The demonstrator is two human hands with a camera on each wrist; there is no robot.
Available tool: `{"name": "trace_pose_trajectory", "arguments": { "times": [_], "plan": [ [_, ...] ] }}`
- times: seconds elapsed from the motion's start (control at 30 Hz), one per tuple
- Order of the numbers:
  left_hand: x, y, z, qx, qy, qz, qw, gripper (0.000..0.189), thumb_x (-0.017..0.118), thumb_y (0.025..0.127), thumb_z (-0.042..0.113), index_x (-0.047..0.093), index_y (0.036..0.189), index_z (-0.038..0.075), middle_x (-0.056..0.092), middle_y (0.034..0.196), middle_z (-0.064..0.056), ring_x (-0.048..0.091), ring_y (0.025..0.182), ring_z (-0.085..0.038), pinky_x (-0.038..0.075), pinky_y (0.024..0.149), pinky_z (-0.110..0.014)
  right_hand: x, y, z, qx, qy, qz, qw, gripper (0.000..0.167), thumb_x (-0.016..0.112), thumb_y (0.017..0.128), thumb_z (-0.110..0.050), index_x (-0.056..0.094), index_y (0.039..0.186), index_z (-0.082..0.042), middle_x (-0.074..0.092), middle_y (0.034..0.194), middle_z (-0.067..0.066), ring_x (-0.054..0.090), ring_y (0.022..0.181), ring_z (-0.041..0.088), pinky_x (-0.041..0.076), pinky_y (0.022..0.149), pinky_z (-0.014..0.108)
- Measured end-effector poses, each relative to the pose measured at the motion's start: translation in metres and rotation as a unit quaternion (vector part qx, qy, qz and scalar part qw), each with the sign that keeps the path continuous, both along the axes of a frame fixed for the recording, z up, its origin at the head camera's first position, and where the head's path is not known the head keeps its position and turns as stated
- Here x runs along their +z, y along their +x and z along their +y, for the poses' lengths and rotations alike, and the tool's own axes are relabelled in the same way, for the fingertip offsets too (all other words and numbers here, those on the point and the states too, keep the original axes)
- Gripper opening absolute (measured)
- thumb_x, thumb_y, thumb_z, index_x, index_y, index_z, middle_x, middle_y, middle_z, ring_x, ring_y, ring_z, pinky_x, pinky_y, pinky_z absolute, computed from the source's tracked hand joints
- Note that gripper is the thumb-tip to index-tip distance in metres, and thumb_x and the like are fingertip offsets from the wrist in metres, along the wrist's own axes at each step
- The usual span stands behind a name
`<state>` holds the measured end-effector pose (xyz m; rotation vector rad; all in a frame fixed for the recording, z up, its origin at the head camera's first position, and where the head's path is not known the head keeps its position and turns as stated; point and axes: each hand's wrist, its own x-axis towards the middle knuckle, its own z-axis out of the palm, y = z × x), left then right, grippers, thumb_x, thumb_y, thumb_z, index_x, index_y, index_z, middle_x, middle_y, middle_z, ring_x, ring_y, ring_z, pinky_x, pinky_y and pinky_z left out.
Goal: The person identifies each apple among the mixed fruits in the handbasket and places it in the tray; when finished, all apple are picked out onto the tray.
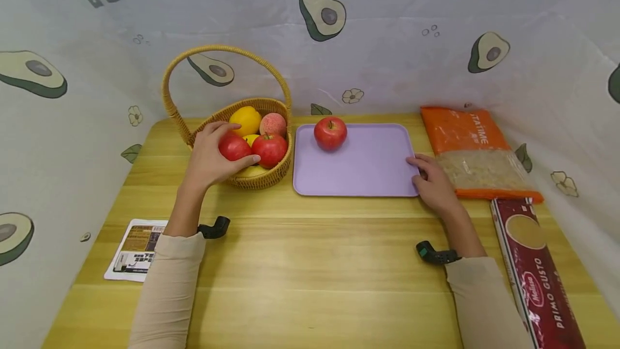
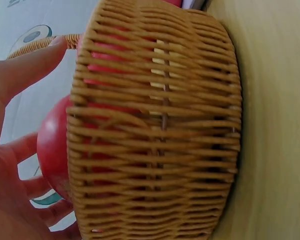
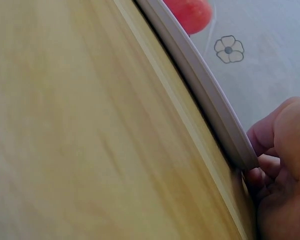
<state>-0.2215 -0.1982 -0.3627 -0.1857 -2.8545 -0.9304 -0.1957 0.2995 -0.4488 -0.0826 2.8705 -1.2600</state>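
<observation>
My left hand reaches over the wicker basket, fingers and thumb spread around a red apple. In the left wrist view that apple bulges above the basket's rim, with the fingers behind it and the thumb off to one side. Beside it in the basket sit another red apple, a peach and yellow fruit. My right hand grips the right edge of a lilac tray. One red apple rests toward the tray's back left.
An orange bag with a see-through lower part lies right of the tray. In front of it is a long dark red pasta pack. A printed card lies by the left forearm. The basket's tall handle arches above the fruit.
</observation>
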Motion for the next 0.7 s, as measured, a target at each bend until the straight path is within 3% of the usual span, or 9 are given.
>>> {"name": "trace_pose_trajectory", "arguments": {
  "times": [0.43, 0.7],
  "plan": [
    [-0.0015, -0.0016, -0.0113, -0.010, -0.030, -0.052, 0.9981, 0.092, 0.085, 0.073, 0.061, 0.054, 0.147, 0.015, 0.043, 0.154, -0.018, 0.037, 0.139, -0.044, 0.045, 0.104, -0.069, 0.0034, 0.0017, -0.0035, 0.001, 0.001, -0.018, 0.9998, 0.048, 0.045, 0.099, 0.001, 0.050, 0.147, 0.007, 0.032, 0.161, 0.030, 0.032, 0.146, 0.052, 0.029, 0.117, 0.068],
    [-0.0037, -0.0028, -0.0075, -0.014, -0.028, -0.055, 0.9980, 0.089, 0.089, 0.073, 0.053, 0.054, 0.145, 0.014, 0.044, 0.153, -0.020, 0.038, 0.137, -0.044, 0.046, 0.102, -0.070, 0.0045, 0.0036, -0.0012, -0.002, 0.000, -0.018, 0.9998, 0.049, 0.045, 0.099, 0.001, 0.049, 0.148, 0.008, 0.031, 0.162, 0.030, 0.030, 0.147, 0.052, 0.028, 0.117, 0.068]
  ]
}}
